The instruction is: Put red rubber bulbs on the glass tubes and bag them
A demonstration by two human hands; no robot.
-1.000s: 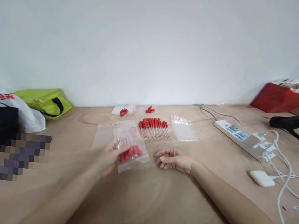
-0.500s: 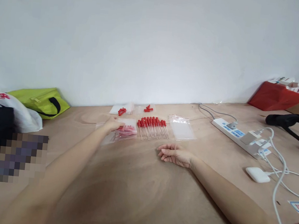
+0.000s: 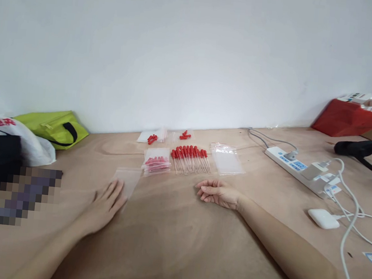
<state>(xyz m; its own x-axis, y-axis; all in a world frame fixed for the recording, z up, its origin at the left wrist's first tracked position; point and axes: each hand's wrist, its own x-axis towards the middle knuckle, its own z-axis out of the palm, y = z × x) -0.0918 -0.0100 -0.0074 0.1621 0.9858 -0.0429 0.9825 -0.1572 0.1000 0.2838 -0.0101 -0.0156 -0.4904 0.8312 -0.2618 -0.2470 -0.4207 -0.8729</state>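
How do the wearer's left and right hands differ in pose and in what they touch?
Pose: the left hand lies palm down with its fingers stretched out, while the right hand is turned on its side with its fingers loosely curled.
Contact: the left hand's fingers overlap a flat clear bag; the right hand shows nothing in its grasp, lying nearer the red-tipped sticks.
Shared: both are bare.

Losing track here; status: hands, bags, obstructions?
Left hand on clear bag. Right hand loosely curled. Filled bags beside red-tipped sticks. Power strip right, clear of hands.
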